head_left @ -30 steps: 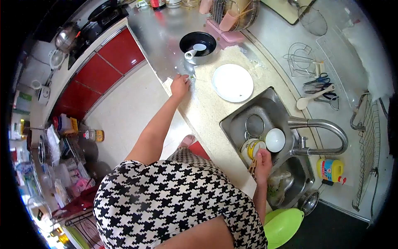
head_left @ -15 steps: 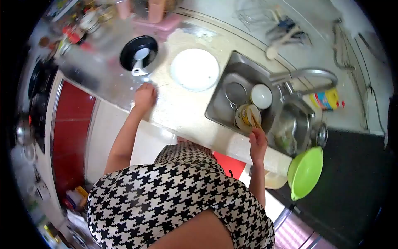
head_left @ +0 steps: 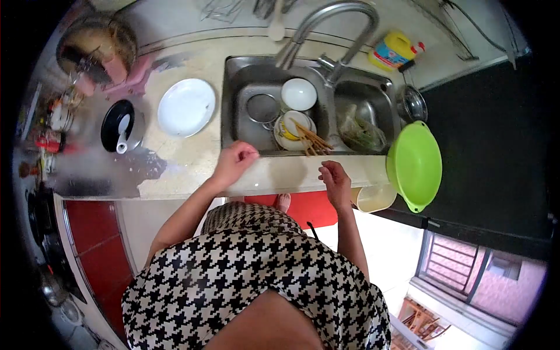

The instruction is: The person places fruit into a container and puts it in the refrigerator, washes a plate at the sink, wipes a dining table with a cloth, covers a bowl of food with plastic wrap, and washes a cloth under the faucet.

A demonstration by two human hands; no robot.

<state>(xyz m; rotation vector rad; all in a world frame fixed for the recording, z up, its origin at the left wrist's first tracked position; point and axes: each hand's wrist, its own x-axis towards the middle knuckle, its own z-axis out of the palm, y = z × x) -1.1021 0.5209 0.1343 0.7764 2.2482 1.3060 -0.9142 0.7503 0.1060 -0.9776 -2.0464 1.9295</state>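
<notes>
The person wears a loose black-and-white houndstooth cloth garment (head_left: pixel 233 262), its jagged dark figures repeating in slanting rows over a pale ground. At the top it opens in a pointed, V-shaped neckline (head_left: pixel 270 286); farther down, the lower skirt part (head_left: pixel 251 218) carries the same check, looking smaller. The left hand (head_left: pixel 234 163) and right hand (head_left: pixel 336 183) are bare, as are both forearms. Below shows one foot (head_left: pixel 283 202), its footwear too small to make out.
</notes>
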